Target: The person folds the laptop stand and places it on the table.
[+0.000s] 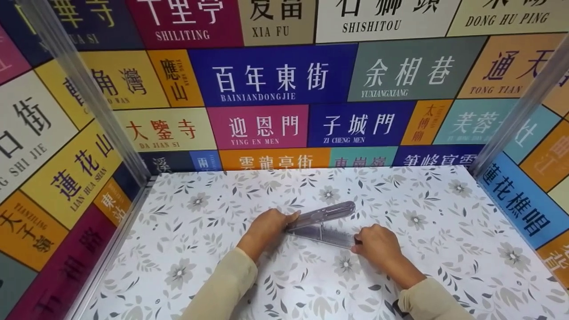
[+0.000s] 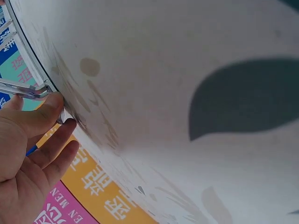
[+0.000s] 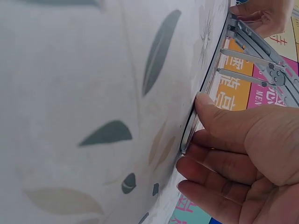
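A grey metal folding stand (image 1: 326, 214) is spread into a V above the floral tabletop; its exact kind is hard to tell. At its joined left end my left hand (image 1: 266, 229) grips it, thumb along the top. My right hand (image 1: 380, 246) pinches the far right end of the lower bar. In the right wrist view, thin struts link the lower bar to the riveted upper arm of the stand (image 3: 271, 65), and the thumb presses the bar's edge. The left wrist view shows the left thumb and fingers at the stand's end (image 2: 23, 90).
The white table (image 1: 186, 231) has a leaf and flower print. Colourful panels with Chinese lettering (image 1: 271, 78) stand behind and at both sides. Clear upright posts (image 1: 111, 111) rise at the back corners.
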The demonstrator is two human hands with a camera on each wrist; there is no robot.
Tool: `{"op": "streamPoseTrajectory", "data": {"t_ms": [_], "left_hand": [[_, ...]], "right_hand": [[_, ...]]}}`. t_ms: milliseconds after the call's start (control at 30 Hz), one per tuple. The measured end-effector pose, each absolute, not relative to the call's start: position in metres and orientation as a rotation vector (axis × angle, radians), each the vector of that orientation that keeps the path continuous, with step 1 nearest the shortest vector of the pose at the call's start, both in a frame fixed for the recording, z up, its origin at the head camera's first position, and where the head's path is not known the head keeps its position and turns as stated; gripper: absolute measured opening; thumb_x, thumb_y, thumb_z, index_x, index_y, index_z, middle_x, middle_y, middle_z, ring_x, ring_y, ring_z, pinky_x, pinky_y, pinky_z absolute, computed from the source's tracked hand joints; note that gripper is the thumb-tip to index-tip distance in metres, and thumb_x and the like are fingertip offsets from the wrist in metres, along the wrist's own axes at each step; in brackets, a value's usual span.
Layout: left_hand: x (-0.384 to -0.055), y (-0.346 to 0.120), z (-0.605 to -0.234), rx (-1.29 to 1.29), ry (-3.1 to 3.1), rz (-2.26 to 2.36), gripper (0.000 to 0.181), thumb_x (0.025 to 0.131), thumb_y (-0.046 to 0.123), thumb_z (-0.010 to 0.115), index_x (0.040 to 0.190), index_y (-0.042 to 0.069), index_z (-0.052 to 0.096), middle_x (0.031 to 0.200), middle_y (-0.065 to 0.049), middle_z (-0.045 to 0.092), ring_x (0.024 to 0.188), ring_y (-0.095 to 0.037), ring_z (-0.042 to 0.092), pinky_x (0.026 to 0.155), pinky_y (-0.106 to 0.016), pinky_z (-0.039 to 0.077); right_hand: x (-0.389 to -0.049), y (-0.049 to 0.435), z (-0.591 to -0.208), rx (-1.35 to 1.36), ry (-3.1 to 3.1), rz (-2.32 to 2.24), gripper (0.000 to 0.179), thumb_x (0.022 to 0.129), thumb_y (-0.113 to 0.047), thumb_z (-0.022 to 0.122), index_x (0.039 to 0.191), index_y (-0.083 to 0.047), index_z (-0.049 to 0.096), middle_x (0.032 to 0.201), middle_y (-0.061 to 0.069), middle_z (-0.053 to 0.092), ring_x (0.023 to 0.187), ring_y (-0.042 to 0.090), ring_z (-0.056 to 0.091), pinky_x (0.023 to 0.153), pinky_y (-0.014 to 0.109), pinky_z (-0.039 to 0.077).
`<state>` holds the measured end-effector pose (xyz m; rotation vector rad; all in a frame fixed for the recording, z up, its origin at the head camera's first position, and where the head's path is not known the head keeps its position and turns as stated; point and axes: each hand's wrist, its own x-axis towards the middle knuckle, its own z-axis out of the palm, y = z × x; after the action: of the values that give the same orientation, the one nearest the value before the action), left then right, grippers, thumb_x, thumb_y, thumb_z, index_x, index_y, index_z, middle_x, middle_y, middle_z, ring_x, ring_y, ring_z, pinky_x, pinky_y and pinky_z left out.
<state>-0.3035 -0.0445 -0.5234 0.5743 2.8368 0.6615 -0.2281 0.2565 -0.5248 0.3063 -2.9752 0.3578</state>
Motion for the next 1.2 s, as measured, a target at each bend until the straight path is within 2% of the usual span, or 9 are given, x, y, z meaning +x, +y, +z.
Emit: {"op": "streamPoseTrajectory", "data": {"t_ms": [167, 300, 367, 467, 533, 700, 800, 967, 1200], "left_hand": [[-0.3, -0.045, -0.525, 0.657, 2.905, 0.496, 0.041, 0.106, 0.041, 0.049, 0.145, 0.035, 0.055, 0.122, -0.011, 0.073, 0.113, -0.032, 0.068, 0.102, -0.046, 0.053], [-0.292, -0.041, -0.525, 0.833, 3.085, 0.118, 0.052, 0.1, 0.015, 0.061, 0.148, 0.034, 0.054, 0.105, -0.009, 0.077, 0.096, -0.031, 0.07, 0.087, -0.049, 0.057], [-0.286, -0.035, -0.525, 0.858, 3.182, 0.009, 0.049, 0.094, 0.01, 0.066, 0.14, 0.028, 0.064, 0.098, -0.007, 0.077, 0.088, -0.031, 0.069, 0.079, -0.049, 0.057], [-0.274, -0.023, -0.522, 0.819, 3.296, -0.013, 0.032, 0.091, 0.009, 0.068, 0.122, 0.018, 0.071, 0.093, -0.007, 0.074, 0.08, -0.029, 0.067, 0.07, -0.045, 0.056], [-0.266, -0.014, -0.519, 0.756, 3.322, 0.078, 0.028, 0.089, 0.008, 0.069, 0.117, 0.015, 0.071, 0.093, -0.009, 0.072, 0.077, -0.029, 0.067, 0.064, -0.043, 0.057], [-0.251, 0.006, -0.509, 0.638, 3.309, 0.397, 0.038, 0.09, 0.005, 0.069, 0.127, 0.013, 0.068, 0.095, -0.013, 0.074, 0.074, -0.031, 0.072, 0.06, -0.042, 0.06], [-0.246, 0.014, -0.505, 0.597, 3.329, 0.491, 0.036, 0.094, 0.009, 0.068, 0.129, 0.011, 0.068, 0.093, -0.013, 0.078, 0.075, -0.031, 0.075, 0.062, -0.041, 0.061], [-0.244, 0.023, -0.505, 0.567, 3.362, 0.446, 0.029, 0.098, 0.011, 0.064, 0.126, 0.011, 0.069, 0.084, -0.012, 0.077, 0.071, -0.029, 0.075, 0.058, -0.038, 0.06], [-0.243, 0.028, -0.509, 0.549, 3.389, 0.336, 0.034, 0.094, 0.004, 0.065, 0.126, 0.012, 0.069, 0.076, -0.013, 0.075, 0.067, -0.031, 0.074, 0.053, -0.039, 0.059]], "right_hand": [[-0.227, 0.261, -0.527, 0.341, -2.957, 0.357, 0.03, 0.075, -0.033, 0.089, 0.092, -0.009, 0.082, 0.08, 0.008, 0.075, 0.071, 0.03, 0.066, 0.063, 0.046, 0.054], [-0.227, 0.269, -0.529, 0.403, -2.927, 0.35, 0.031, 0.076, -0.033, 0.089, 0.1, -0.013, 0.083, 0.088, 0.008, 0.079, 0.078, 0.034, 0.071, 0.065, 0.048, 0.056], [-0.227, 0.273, -0.531, 0.425, -2.918, 0.364, 0.033, 0.077, -0.033, 0.088, 0.103, -0.015, 0.083, 0.093, 0.007, 0.08, 0.084, 0.035, 0.073, 0.07, 0.05, 0.058], [-0.228, 0.28, -0.535, 0.427, -2.912, 0.423, 0.037, 0.078, -0.034, 0.087, 0.109, -0.016, 0.081, 0.1, 0.007, 0.08, 0.094, 0.036, 0.073, 0.08, 0.052, 0.058], [-0.231, 0.284, -0.538, 0.437, -2.892, 0.493, 0.039, 0.079, -0.034, 0.087, 0.112, -0.015, 0.08, 0.103, 0.007, 0.08, 0.096, 0.035, 0.073, 0.084, 0.051, 0.058], [-0.243, 0.298, -0.544, 0.552, -2.85, 0.691, 0.048, 0.081, -0.03, 0.086, 0.122, -0.01, 0.075, 0.106, 0.005, 0.079, 0.096, 0.024, 0.075, 0.086, 0.045, 0.06], [-0.252, 0.305, -0.544, 0.674, -2.894, 0.773, 0.052, 0.081, -0.03, 0.086, 0.126, -0.009, 0.073, 0.112, 0.003, 0.078, 0.1, 0.022, 0.074, 0.088, 0.042, 0.059], [-0.266, 0.31, -0.541, 0.831, -3.004, 0.853, 0.05, 0.077, -0.027, 0.089, 0.124, -0.012, 0.075, 0.115, 0.001, 0.077, 0.105, 0.023, 0.073, 0.089, 0.04, 0.059], [-0.271, 0.308, -0.537, 0.924, -3.039, 0.832, 0.043, 0.077, -0.021, 0.088, 0.119, -0.017, 0.078, 0.109, -0.001, 0.078, 0.097, 0.017, 0.074, 0.084, 0.033, 0.06]]}}
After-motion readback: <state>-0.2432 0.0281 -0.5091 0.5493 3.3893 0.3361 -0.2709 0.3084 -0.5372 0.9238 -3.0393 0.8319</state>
